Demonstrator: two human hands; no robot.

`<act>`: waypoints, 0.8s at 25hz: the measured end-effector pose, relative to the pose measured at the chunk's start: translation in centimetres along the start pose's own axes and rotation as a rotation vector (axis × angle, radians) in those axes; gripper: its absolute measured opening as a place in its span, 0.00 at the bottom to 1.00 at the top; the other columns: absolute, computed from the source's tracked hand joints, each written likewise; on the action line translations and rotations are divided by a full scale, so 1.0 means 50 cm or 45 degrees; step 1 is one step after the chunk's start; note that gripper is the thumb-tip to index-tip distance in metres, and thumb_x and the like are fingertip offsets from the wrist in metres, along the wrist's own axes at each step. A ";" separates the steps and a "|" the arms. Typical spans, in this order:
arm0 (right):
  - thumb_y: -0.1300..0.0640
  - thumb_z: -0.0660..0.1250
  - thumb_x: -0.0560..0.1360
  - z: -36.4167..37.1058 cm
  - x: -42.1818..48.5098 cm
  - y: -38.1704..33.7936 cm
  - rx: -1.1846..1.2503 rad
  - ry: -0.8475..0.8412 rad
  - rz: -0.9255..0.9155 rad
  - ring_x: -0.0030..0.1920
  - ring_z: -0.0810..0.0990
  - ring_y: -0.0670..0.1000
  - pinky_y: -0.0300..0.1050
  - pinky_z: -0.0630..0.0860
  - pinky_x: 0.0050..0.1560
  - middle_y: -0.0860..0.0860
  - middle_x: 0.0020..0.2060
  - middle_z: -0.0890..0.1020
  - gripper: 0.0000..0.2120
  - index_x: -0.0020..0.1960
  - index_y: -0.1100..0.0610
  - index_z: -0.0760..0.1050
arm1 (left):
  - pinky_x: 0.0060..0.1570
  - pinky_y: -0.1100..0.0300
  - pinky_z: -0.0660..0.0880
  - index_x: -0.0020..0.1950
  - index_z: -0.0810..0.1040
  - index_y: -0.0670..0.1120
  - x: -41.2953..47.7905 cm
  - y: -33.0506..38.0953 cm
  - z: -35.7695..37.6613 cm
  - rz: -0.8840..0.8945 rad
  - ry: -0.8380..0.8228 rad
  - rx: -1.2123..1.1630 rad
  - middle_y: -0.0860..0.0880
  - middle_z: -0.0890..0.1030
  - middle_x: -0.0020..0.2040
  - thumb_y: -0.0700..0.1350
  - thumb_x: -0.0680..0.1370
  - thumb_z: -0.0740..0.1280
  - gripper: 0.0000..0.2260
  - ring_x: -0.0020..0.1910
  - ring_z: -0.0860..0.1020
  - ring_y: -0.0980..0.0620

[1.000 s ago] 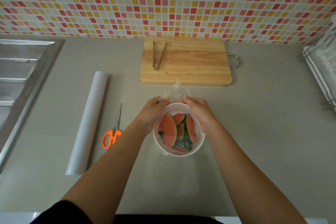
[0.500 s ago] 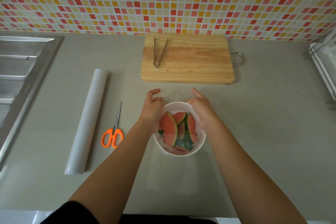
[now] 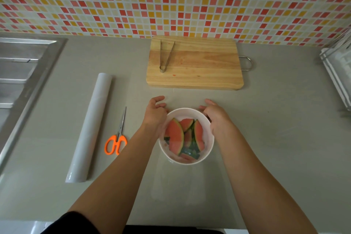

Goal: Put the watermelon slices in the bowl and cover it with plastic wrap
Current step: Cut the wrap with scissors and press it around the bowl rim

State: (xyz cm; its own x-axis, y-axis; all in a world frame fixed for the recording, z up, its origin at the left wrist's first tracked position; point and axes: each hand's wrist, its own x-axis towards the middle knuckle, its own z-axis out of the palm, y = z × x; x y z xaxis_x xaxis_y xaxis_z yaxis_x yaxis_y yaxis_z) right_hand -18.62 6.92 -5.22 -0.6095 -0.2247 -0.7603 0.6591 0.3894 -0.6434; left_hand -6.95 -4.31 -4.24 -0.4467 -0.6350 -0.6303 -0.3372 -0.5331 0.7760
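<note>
Hands let go of the film at the far rim

Both have released and spread: left hand [image 3: 155,112] and right hand [image 3: 214,115] flank the white round bowl [image 3: 187,162], grips apart. Red-and-green watermelon slices [image 3: 176,137] sit inside. The clear plastic wrap [image 3: 180,186] trails toward the surface's [image 3: 266,138] near edge, equally near both hands.

Tongs [image 3: 161,57] lie on the wooden cutting board [image 3: 205,66] at twelve o'clock; orange scissors [image 3: 119,135] at eight; sink [image 3: 17,70] at ten; rack [image 3: 338,74] at three.
</note>
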 end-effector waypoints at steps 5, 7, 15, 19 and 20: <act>0.72 0.50 0.77 -0.031 -0.004 0.000 0.266 0.001 0.100 0.37 0.76 0.51 0.40 0.78 0.37 0.54 0.45 0.78 0.20 0.64 0.61 0.70 | 0.50 0.48 0.77 0.56 0.71 0.42 0.019 -0.006 -0.028 -0.077 0.017 -0.056 0.41 0.76 0.54 0.25 0.74 0.49 0.19 0.46 0.78 0.47; 0.66 0.53 0.78 -0.054 0.001 0.002 0.147 0.073 -0.043 0.37 0.76 0.51 0.43 0.78 0.40 0.53 0.43 0.79 0.14 0.61 0.62 0.72 | 0.46 0.53 0.77 0.53 0.73 0.41 0.016 -0.008 -0.041 0.033 -0.009 -0.003 0.42 0.77 0.52 0.25 0.74 0.51 0.18 0.44 0.78 0.48; 0.36 0.47 0.77 -0.062 -0.096 0.125 -0.172 -0.114 -1.196 0.65 0.72 0.40 0.32 0.67 0.63 0.36 0.61 0.76 0.22 0.62 0.41 0.71 | 0.61 0.64 0.71 0.64 0.76 0.47 -0.048 -0.064 -0.080 0.785 -0.371 0.167 0.51 0.78 0.63 0.53 0.79 0.56 0.19 0.64 0.74 0.56; 0.29 0.47 0.73 -0.033 -0.084 0.140 -0.137 -0.151 -1.096 0.65 0.73 0.46 0.50 0.70 0.66 0.46 0.63 0.77 0.28 0.62 0.42 0.72 | 0.56 0.69 0.72 0.63 0.77 0.49 -0.066 -0.090 -0.046 0.697 -0.288 0.189 0.53 0.80 0.59 0.53 0.79 0.52 0.20 0.60 0.76 0.60; 0.29 0.47 0.73 -0.030 -0.079 0.142 -0.131 -0.139 -1.077 0.64 0.74 0.47 0.52 0.70 0.66 0.47 0.62 0.78 0.28 0.61 0.42 0.73 | 0.54 0.71 0.71 0.63 0.78 0.50 -0.065 -0.092 -0.042 0.682 -0.256 0.206 0.55 0.80 0.58 0.54 0.79 0.50 0.21 0.59 0.76 0.63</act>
State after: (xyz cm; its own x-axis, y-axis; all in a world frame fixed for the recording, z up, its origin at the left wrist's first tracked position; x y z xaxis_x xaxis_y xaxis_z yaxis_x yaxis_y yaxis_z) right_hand -12.20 11.90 -6.64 -0.8288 -0.5583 -0.0364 -0.0440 0.1300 -0.9905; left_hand -2.20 -0.97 -5.83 -0.7325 -0.6652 -0.1451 -0.1366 -0.0652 0.9885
